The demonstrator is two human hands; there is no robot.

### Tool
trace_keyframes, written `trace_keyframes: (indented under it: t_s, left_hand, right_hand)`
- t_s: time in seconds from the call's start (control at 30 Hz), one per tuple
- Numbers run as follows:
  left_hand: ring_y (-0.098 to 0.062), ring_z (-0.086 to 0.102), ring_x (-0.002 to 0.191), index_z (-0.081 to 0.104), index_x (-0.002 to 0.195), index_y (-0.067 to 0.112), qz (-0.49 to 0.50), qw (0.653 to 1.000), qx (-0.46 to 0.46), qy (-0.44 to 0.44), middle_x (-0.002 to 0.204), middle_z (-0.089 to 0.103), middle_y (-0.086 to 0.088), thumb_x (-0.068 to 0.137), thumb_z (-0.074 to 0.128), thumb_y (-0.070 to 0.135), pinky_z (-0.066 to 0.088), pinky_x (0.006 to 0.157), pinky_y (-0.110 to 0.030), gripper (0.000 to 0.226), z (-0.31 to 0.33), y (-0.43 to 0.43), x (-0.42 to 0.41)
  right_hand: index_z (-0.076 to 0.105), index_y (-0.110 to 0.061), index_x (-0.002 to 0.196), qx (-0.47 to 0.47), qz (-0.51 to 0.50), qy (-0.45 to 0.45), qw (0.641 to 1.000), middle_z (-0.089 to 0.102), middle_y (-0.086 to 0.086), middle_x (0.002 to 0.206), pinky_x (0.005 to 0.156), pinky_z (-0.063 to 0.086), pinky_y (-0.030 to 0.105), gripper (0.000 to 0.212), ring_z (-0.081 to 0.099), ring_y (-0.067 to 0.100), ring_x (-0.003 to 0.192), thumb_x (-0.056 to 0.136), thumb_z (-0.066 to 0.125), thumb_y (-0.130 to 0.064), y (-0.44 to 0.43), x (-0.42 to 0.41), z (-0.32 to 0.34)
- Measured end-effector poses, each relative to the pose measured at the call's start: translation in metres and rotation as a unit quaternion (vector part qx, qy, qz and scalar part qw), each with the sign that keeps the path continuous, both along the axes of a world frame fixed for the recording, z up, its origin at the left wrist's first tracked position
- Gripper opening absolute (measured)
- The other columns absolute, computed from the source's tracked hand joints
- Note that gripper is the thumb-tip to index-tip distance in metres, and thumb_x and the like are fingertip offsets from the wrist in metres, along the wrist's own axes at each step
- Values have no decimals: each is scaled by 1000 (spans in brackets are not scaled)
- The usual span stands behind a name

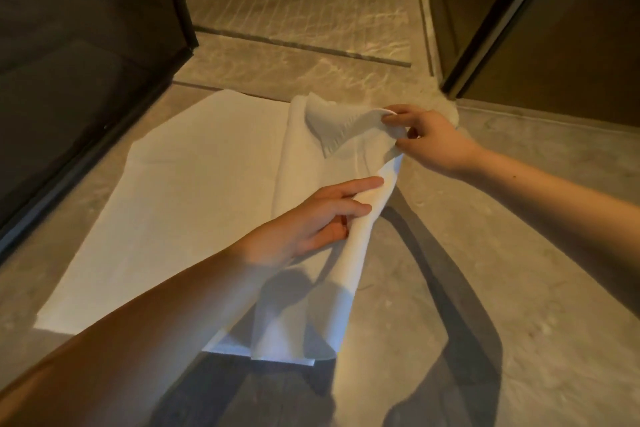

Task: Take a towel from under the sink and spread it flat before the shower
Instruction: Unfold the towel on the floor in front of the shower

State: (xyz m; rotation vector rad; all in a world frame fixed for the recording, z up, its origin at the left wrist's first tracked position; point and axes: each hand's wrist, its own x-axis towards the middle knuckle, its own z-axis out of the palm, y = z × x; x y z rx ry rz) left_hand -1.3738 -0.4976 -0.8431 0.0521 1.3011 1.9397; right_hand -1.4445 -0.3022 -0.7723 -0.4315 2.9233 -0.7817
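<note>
Half of the white towel (166, 204) already lies flat on the tiled floor (450, 270) before the shower threshold (298, 45), while its right part is lifted and folded over. The left hand (311, 222) pinches the near fold and the right hand (429, 139) grips the far corner, fingers closed on cloth, likely to draw it open rightward.

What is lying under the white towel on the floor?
The towel rests on the stone floor; its left part lies flat there. The right hand and left hand lift the right part. The floor beneath the flat part is covered.
</note>
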Motion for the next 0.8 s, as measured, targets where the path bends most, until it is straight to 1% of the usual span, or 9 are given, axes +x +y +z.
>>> trace_keyframes:
  t_s: [0.07,0.17,0.23,0.33,0.43,0.5,0.57,0.63,0.8]
  left_hand:
    - [-5,57,52,57,130,23,-10,1000,-23,5,71,67,6,91,50,-3,43,51,-15,48,-7,18,3]
    - [-13,63,90,60,130,28,-16,995,-99,4,117,63,4,87,59,0,49,77,-29,51,-28,37,6]
    - [-9,61,107,59,131,27,-28,989,-145,5,129,54,10,86,61,2,52,85,-26,51,-42,42,10]
    - [-6,61,103,59,130,22,-8,983,-184,9,125,55,7,86,62,2,52,80,-18,48,-52,44,14]
    - [-13,62,101,63,117,28,40,974,-216,56,126,60,0,86,64,6,51,91,-28,38,-53,34,18]
    - [-12,63,98,63,117,29,67,936,-305,161,124,63,1,87,62,14,50,93,-30,34,-43,21,23]
    - [-14,61,102,61,124,22,83,863,-392,307,119,64,1,91,56,26,49,90,-30,33,-29,5,32]
    - [-17,59,106,59,127,18,73,796,-454,393,118,64,0,92,45,39,47,89,-31,43,-9,-10,42]
    - [-26,52,120,47,141,18,-33,698,-572,430,134,57,-4,99,22,48,45,98,-40,57,62,-48,73]
  right_hand:
    - [60,-8,131,21,-20,-6,1000,46,0,145,72,40,4,43,45,9,112,89,53,0,19,5,-11]
    - [61,-5,128,34,-48,-56,997,47,2,143,81,41,14,40,46,12,113,90,52,2,39,14,-39]
    - [65,0,120,42,-60,-79,994,53,9,134,81,45,20,31,52,19,111,92,51,4,45,19,-61]
    - [64,0,123,48,-97,-107,988,55,16,131,94,45,34,29,55,32,116,97,53,-7,45,23,-86]
    - [61,-4,127,73,-145,-72,984,49,16,135,98,41,38,36,51,35,118,94,57,-19,38,25,-95]
    - [58,-6,126,79,-158,-14,984,49,15,134,97,40,40,37,47,36,119,92,57,-20,26,33,-94]
    - [58,-7,126,34,-148,13,988,54,14,130,94,39,37,36,49,34,118,93,55,-19,7,48,-89]
    - [57,-9,128,4,-136,20,990,56,11,130,94,40,36,37,50,31,118,94,55,-22,-13,67,-79]
    - [56,-3,131,23,-93,22,995,57,16,131,98,41,40,43,51,34,120,95,57,-27,-36,117,-21]
